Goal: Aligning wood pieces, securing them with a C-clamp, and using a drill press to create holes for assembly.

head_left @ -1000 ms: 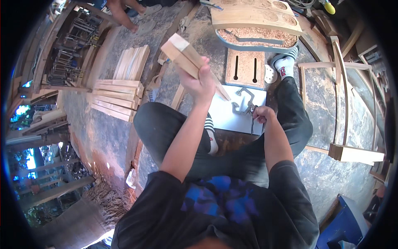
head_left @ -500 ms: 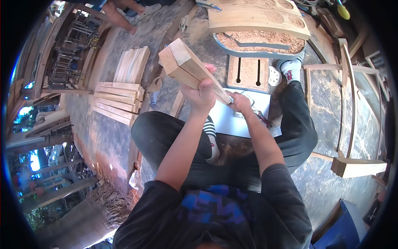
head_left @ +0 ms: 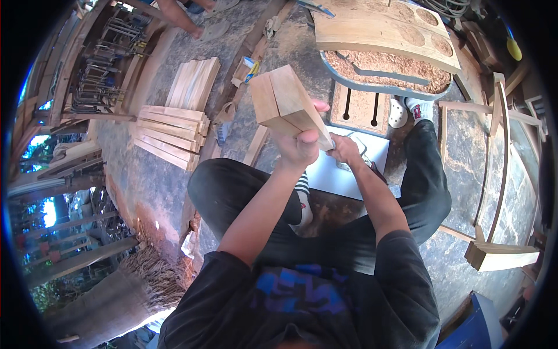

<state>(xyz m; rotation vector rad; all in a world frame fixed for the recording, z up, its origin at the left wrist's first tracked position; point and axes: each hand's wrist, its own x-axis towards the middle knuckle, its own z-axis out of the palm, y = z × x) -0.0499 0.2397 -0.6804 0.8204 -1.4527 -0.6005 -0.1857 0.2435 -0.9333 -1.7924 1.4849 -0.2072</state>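
My left hand (head_left: 299, 148) is wrapped round a bundle of pale wooden pieces (head_left: 290, 96), its thumb across the near side. The bundle is tilted, with its square end faces raised toward me and a seam between the pieces. At the bundle's lower end, my right hand (head_left: 347, 150) closes its fingers on the wood; the fingertips are partly hidden. A white sheet (head_left: 334, 179) lies on the floor beneath both hands. On it, partly covered by my right forearm, is a metal tool (head_left: 366, 152) whose kind I cannot make out.
Beyond the sheet lie a slotted particle board (head_left: 359, 110) and a tray of shavings (head_left: 389, 85), with recessed boards (head_left: 378, 36) across it. Wooden strips (head_left: 171, 135) are stacked at left, near a clamp rack (head_left: 113, 64). A wooden frame (head_left: 503, 157) stands at right. Another person's feet (head_left: 212, 30) show far left.
The bundle has turned, so its end faces show more toward me. Both hands keep hold of it. The surroundings have shifted mostly rightward in the view.
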